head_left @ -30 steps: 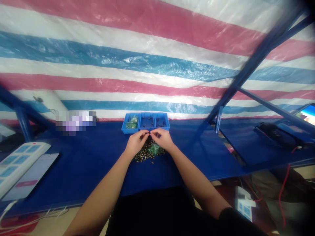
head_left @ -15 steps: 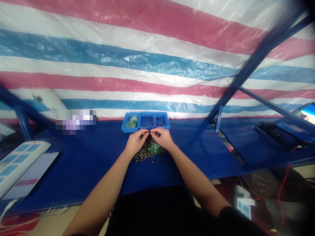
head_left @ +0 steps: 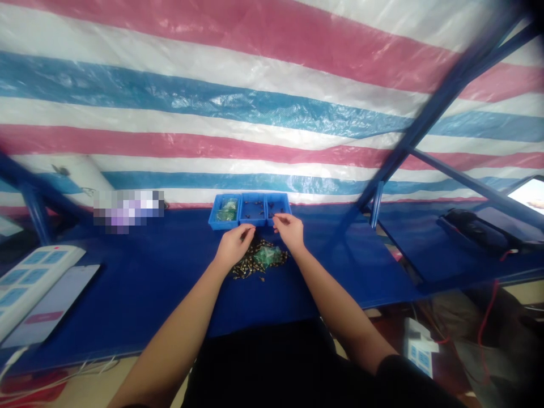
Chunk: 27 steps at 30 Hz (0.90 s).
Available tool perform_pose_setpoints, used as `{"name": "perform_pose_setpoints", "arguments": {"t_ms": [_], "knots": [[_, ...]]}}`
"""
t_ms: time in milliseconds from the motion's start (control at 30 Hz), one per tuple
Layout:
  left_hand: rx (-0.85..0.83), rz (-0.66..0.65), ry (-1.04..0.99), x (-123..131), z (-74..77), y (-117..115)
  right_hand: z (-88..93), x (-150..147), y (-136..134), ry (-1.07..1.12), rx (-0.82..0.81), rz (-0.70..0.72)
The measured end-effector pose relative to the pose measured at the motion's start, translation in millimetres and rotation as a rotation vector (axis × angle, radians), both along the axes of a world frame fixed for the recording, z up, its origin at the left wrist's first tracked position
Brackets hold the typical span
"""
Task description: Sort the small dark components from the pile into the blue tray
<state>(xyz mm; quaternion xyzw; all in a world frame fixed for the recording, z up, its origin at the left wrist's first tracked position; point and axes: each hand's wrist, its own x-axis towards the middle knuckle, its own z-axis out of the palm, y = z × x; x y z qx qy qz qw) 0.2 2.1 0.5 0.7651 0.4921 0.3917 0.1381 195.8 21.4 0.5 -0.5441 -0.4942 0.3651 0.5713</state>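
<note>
A heap of small brass and dark parts with a green bit (head_left: pixel 259 259) lies on the blue table (head_left: pixel 161 283). Behind it stands a row of three small blue bins (head_left: pixel 250 209), holding green or dark pieces. My left hand (head_left: pixel 233 247) hovers at the heap's left side, its fingers pinched on something too small to make out. My right hand (head_left: pixel 290 230) is raised at the front edge of the right bin, fingertips pinched together on a tiny dark piece.
A white power strip (head_left: pixel 29 280) and a phone (head_left: pixel 55 306) lie at the left table edge. A striped tarp (head_left: pixel 255 102) hangs behind. Blue frame struts (head_left: pixel 408 147) cross the right side, with a dark device (head_left: pixel 476 229) beyond them.
My hands were pinched together over the heap; now they have parted. The right hand has moved up and right to the right bin, while the left stays by the heap.
</note>
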Motion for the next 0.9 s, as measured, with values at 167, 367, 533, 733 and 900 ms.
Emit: {"name": "perform_pose_setpoints", "arguments": {"t_ms": [167, 367, 533, 733, 900], "knots": [[0.014, -0.002, 0.003, 0.9, 0.5, -0.7, -3.2, 6.3, 13.1, 0.289, -0.009, 0.05], [0.026, -0.007, 0.003, 0.9, 2.8, -1.9, -2.9, 16.1, 12.4, -0.057, 0.061, 0.188], [0.022, -0.008, 0.017, -0.5, 1.8, -1.0, -4.0, 19.3, 4.0, -0.588, 0.116, 0.494], [0.003, 0.001, 0.009, 0.1, 0.7, -0.5, -9.6, 14.1, 4.7, -0.767, 0.072, 0.521], [0.002, -0.002, 0.013, 1.0, 2.3, -1.9, -15.9, 12.2, 7.8, -0.845, 0.112, 0.453]]}}
